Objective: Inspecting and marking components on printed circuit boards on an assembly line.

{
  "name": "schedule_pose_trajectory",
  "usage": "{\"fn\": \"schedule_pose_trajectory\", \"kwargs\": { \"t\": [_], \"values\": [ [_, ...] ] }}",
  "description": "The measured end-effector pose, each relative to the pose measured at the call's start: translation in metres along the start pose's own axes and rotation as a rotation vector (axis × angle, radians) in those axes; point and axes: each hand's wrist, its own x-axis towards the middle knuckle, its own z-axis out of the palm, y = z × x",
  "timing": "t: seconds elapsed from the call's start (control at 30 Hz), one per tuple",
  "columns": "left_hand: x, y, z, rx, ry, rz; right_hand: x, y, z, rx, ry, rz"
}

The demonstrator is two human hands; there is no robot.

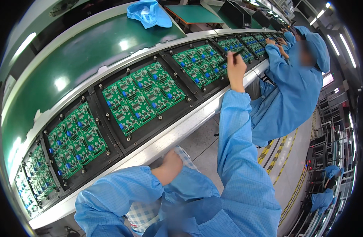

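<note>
Green rectangular circuit-board panels with blue components, seated in black carrier trays: you have a row of them along the line's metal rail, running from far left of your fingers to far right.

Head view, the only one:

- Right hand (236,67): raised and reaching out over the rail. Your fingers are closed around a thin dark stick-like tool (231,57), its tip pointing leftward onto the panel of green boards (200,65) directly beneath and just left of your fingertips. Whether the tip touches a board cannot be told.
- Left hand (170,166): low, near your body, below the rail edge (177,132). It rests at a checked blue-and-white cloth (144,215); the fingers are tucked out of sight, so their spread cannot be told.
- Middle tray of boards (144,96): left of your right fingers, untouched by either hand.
- Further trays (77,140): well left, above your left hand, also untouched.
- Green conveyor belt (77,59): beyond the trays.
- Crumpled blue cloth item (149,13): on the belt's far side.
- Co-worker in blue coat and cap (298,87): right of your tool hand, hands on the next trays.

Progress, as a judgement: no visible mark separates worked boards from unworked ones, so what is done cannot be read. You appear mid-pass on the panel under the tool.
</note>
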Motion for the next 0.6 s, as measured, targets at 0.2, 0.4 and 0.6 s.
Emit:
{"fn": "schedule_pose_trajectory", "kwargs": {
  "t": [0.2, 0.4, 0.6],
  "values": [
    [-0.001, -0.003, 0.005, 0.088, 0.005, -0.049, -0.004, -0.009, 0.002, 0.007, -0.061, 0.026],
    [0.003, 0.002, 0.005, 0.083, -0.048, -0.043, -0.007, -0.021, -0.001, -0.012, -0.137, 0.045],
    [0.006, 0.000, 0.003, 0.101, -0.057, -0.050, 0.002, -0.016, -0.006, -0.035, 0.180, -0.023]
  ]
}}
